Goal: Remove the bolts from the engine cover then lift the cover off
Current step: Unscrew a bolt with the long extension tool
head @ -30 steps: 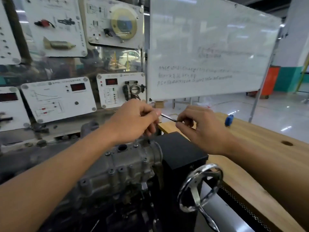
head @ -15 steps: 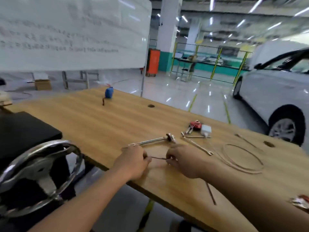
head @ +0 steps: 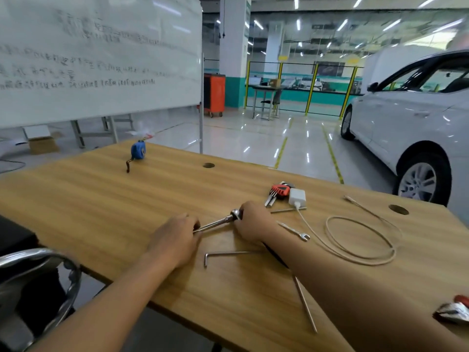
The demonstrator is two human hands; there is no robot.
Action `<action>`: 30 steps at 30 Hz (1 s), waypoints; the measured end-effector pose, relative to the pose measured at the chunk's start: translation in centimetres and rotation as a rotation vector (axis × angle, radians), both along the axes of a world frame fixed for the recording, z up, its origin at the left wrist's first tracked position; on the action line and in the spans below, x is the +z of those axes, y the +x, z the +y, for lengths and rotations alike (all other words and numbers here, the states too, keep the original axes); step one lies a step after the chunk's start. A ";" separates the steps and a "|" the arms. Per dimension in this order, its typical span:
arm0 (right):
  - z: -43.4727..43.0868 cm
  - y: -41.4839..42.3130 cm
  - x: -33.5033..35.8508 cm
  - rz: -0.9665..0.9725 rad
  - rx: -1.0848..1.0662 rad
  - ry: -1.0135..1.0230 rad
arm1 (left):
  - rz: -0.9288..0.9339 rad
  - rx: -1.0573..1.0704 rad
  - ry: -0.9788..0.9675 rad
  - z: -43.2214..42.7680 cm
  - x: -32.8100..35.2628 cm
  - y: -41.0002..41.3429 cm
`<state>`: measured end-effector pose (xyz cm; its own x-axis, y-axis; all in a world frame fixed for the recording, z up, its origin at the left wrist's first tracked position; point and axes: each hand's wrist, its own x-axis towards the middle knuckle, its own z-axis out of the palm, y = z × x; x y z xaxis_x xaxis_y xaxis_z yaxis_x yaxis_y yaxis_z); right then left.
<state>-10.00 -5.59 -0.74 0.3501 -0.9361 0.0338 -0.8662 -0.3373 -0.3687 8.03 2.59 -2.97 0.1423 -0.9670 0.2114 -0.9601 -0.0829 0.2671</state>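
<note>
A: Where is there room to move?
B: Bare wood runs left of the ratchet wrench [head: 218,222] toward the blue tape measure [head: 137,149]. The table [head: 101,199] has its near edge just behind the left wrist.
A: And the fingers?
B: The left hand [head: 177,237] curls round the handle's end, and the right hand [head: 253,222] closes on the head.
A: Counts?
B: One ratchet, one loose L-shaped hex key [head: 228,254], one red hex key set [head: 278,191], one small spanner [head: 294,231], one thin rod [head: 304,303], one charger [head: 297,196] and two table holes. The engine cover lies outside this view.
</note>
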 end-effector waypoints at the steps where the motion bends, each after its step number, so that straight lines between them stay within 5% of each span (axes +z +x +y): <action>1: -0.5 0.1 -0.4 -0.070 -0.039 0.019 | 0.014 -0.002 -0.014 -0.2 -0.3 0.1; 10: -1.3 1.0 -0.9 -0.161 -0.204 -0.032 | 0.014 0.017 -0.043 0.1 0.2 1.2; 15: 0.4 2.1 0.8 -0.030 -0.149 -0.102 | 0.307 0.017 -0.260 3.8 4.5 3.3; 17: 2.4 4.6 3.4 -0.181 -0.044 -0.198 | 0.437 -0.008 -0.335 5.7 7.4 4.3; 19: 5.8 8.2 7.4 -0.529 0.155 -0.246 | 0.537 -0.011 -0.420 8.2 10.5 5.9; 22: 11.9 14.3 13.6 -0.904 0.496 -0.160 | 0.569 -0.028 -0.533 13.3 15.4 8.9; 30: 27.9 29.3 22.2 -1.169 1.104 -0.201 | 0.416 0.135 -0.647 32.8 23.5 18.4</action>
